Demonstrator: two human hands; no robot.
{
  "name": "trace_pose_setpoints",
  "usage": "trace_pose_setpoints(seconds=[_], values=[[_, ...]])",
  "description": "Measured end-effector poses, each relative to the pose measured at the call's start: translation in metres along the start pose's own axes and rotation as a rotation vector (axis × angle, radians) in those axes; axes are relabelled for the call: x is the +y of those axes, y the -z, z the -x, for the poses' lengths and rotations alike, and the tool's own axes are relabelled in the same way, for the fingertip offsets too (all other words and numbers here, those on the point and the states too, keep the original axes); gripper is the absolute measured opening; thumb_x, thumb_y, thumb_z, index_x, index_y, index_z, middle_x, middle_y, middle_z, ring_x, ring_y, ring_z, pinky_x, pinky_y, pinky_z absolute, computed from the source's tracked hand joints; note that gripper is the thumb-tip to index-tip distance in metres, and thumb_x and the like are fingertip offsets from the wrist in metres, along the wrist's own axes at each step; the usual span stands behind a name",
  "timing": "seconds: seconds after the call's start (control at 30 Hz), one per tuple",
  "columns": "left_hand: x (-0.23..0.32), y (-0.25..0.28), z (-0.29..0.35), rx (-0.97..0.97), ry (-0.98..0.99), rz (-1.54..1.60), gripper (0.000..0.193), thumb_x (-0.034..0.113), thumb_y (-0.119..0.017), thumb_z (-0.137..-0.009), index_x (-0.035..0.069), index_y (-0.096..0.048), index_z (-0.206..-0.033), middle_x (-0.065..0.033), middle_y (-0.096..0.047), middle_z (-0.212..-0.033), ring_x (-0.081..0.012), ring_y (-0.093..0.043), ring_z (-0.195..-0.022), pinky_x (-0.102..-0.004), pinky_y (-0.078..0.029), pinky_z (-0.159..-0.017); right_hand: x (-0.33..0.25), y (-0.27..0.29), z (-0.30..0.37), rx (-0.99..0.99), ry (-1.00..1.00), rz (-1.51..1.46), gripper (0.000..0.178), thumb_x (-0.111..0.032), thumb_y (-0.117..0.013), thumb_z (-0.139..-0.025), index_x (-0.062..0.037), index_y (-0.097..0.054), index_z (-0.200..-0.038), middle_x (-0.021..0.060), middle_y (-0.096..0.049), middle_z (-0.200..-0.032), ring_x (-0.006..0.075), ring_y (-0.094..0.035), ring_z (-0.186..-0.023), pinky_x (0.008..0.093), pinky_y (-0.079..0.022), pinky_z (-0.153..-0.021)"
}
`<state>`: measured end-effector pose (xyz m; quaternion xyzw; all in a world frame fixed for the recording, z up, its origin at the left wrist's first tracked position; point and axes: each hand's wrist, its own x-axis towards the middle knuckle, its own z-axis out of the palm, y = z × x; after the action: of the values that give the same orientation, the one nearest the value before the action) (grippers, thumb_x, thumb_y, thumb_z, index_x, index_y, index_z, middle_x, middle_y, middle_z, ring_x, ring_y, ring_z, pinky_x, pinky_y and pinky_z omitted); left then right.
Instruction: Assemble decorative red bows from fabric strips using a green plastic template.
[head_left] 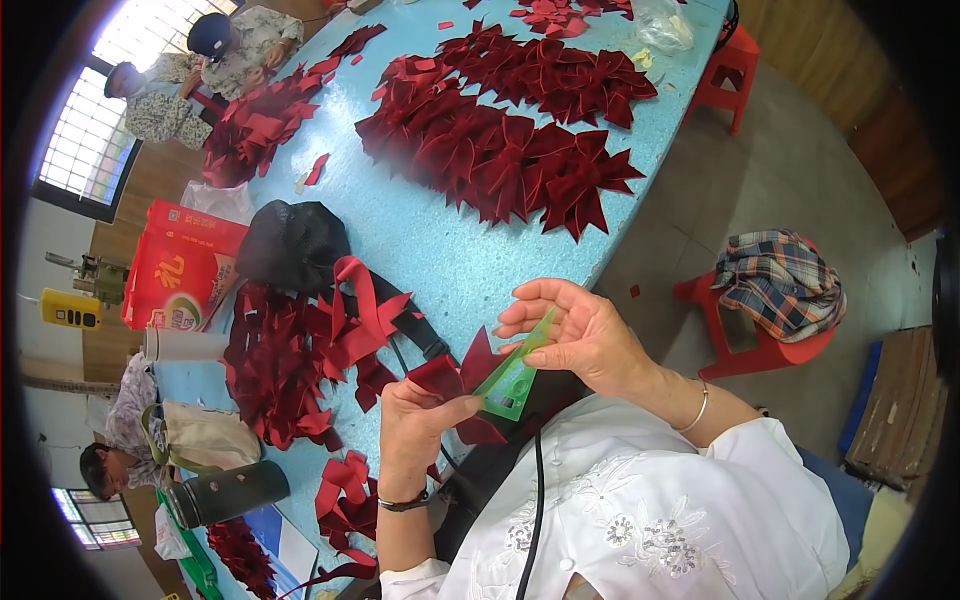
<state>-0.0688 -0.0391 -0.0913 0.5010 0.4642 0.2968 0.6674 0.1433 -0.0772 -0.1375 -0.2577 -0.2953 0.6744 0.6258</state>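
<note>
My left hand is closed on a dark red velvet ribbon bow and a green see-through set square, its thumb lying on the square's near corner. The ribbon's tails stick out above and below the square. My right hand is open, palm turned inward and fingers loosely stretched. The square's pointed tip reaches between its thumb and fingers, and the thumb overlaps the edge. Beyond my left hand lie a looped red ribbon and a heap of red bows.
Two rows of finished bows cover the table's far side. At left stand a black bag, a red package and a dark bottle. A red stool bears a plaid cloth. Several people sit around the table.
</note>
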Motion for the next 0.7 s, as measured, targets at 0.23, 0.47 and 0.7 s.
trace_pose_setpoints(seconds=[0.23,0.47,0.7], values=[[0.000,-0.004,-0.013,-0.024,0.040,0.063,0.017,-0.008,-0.065,-0.069,-0.002,-0.066,-0.085,-0.0062,-0.067,-0.078,-0.0095,-0.061,-0.065,-0.0214,-0.047,-0.061,-0.002,0.002,-0.006,0.072,-0.023,0.029,0.044,0.007,-0.061,-0.077,0.0011,-0.046,-0.118,0.0132,-0.057,-0.107,0.0224,-0.056,-0.105,0.0372,-0.048,-0.091],[-0.007,-0.008,-0.025,-0.055,0.009,0.272,0.018,-0.004,-0.065,-0.075,-0.003,-0.063,-0.093,-0.0105,-0.067,-0.085,-0.0155,-0.063,-0.072,-0.0278,-0.050,-0.069,-0.010,0.007,-0.008,0.075,-0.098,0.420,0.010,-0.005,-0.062,-0.083,0.0005,-0.064,-0.091,0.0046,-0.061,-0.074,0.0091,-0.054,-0.064,0.0227,-0.046,-0.059],[-0.012,-0.003,-0.029,-0.018,0.019,0.425,0.016,0.000,-0.065,-0.079,-0.004,-0.062,-0.094,-0.0127,-0.066,-0.089,-0.0194,-0.063,-0.077,-0.0326,-0.051,-0.074,-0.016,0.007,-0.003,0.175,-0.117,0.260,0.007,-0.005,-0.062,-0.082,0.0006,-0.065,-0.086,0.0027,-0.058,-0.069,0.0067,-0.047,-0.053,0.0193,-0.036,-0.045]])
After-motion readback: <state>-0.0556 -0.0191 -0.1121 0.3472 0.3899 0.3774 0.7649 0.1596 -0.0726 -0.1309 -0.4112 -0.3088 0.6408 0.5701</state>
